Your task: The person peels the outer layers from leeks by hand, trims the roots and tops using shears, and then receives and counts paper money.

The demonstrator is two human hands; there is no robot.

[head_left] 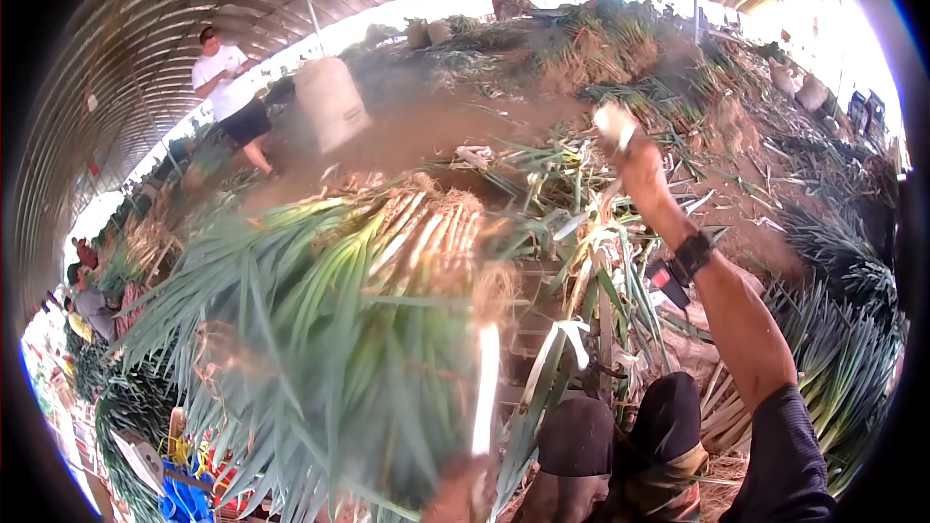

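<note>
Low in the view, my left hand (463, 492) is blurred, closed round the lower part of a green onion (486, 387). The white stalk stands upright with its brown roots at the top. Beside it on the left lies a big pile of green onions (387, 271), roots away from me and leaves fanned toward me. My right hand (641, 169) is stretched out forward at the upper right, closed. Something white and smeared by motion shows at its fingers; I cannot make out what it is. Stripped leaves (591, 261) lie heaped below that hand.
My knees (573, 436) are at the bottom. More green onions (823, 358) lie at the right. A white sack (331, 102) stands beyond the pile, and a person (231, 87) in a white shirt stands left of it. Blue and red items (184, 492) sit lower left.
</note>
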